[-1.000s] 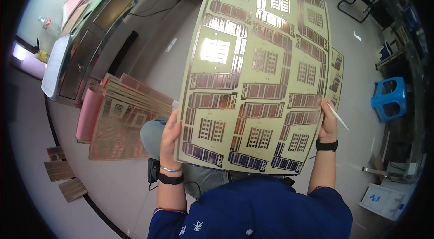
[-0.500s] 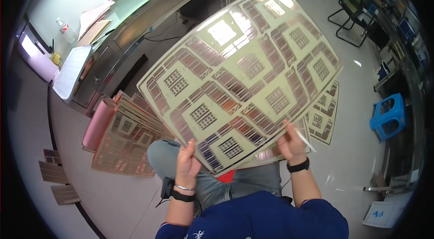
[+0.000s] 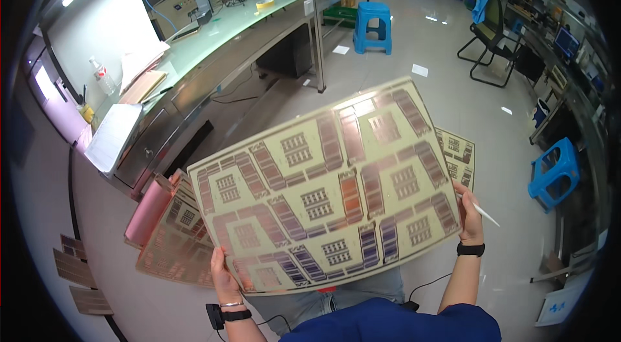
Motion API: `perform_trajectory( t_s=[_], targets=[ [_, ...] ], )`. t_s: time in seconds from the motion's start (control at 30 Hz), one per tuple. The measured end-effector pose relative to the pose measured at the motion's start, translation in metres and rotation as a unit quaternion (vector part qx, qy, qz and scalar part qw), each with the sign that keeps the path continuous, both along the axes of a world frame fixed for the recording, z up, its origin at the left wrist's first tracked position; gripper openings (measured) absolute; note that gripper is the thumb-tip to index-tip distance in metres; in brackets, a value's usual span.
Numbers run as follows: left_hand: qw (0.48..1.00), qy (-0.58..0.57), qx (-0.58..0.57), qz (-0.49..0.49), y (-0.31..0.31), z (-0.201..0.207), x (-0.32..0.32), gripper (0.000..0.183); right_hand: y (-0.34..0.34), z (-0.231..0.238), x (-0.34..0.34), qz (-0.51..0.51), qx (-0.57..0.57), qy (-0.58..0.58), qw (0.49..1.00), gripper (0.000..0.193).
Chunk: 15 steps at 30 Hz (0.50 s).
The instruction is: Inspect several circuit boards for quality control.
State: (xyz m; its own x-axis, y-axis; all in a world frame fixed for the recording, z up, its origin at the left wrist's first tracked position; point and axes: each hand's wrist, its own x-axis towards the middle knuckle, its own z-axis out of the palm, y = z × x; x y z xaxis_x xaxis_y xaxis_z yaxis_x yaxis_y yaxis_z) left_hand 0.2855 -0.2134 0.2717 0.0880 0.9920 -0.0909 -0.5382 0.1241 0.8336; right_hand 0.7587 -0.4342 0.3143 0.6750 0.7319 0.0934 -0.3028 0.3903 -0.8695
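Note:
A large pale-green circuit board panel (image 3: 304, 190) with copper-coloured patterns is held up in front of me, tilted, its right side higher. My left hand (image 3: 224, 277) grips its lower left corner. Around the right edge, my right hand (image 3: 471, 219) is closed, with a white pen-like stick (image 3: 486, 214) also held in it, its tip pointing away to the lower right. More such panels (image 3: 169, 254) lean in a stack at my left, beside a pink sheet or roll (image 3: 147, 209). Another panel (image 3: 462, 151) shows partly behind the held one, which also hides most of my lap.
A glass-topped workbench (image 3: 226, 28) runs along the left, with papers, a bottle and a tape roll. Blue stools stand at the far middle (image 3: 372, 28) and at the right (image 3: 555, 174). A chair (image 3: 490, 44) stands far right. Small panels (image 3: 76, 271) lean at lower left.
The panel has come down and turned to a more level angle, both hands still on it. My left hand moved left and down, my right hand rightward. The view has tipped up, showing more room.

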Motion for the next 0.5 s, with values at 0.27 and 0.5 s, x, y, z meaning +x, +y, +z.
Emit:
perform_trajectory(
  t_s=[0.27, 0.5],
  targets=[
    [0.999, 0.029, 0.021, 0.008, 0.002, 0.01, -0.01, 0.029, 0.018, 0.014, -0.012, 0.066, -0.113, -0.153, 0.98, 0.04],
    [0.999, 0.043, 0.03, 0.013, 0.001, 0.011, -0.014, 0.026, 0.028, 0.018, -0.023, 0.051, -0.078, -0.119, 0.989, 0.037]
  ],
)
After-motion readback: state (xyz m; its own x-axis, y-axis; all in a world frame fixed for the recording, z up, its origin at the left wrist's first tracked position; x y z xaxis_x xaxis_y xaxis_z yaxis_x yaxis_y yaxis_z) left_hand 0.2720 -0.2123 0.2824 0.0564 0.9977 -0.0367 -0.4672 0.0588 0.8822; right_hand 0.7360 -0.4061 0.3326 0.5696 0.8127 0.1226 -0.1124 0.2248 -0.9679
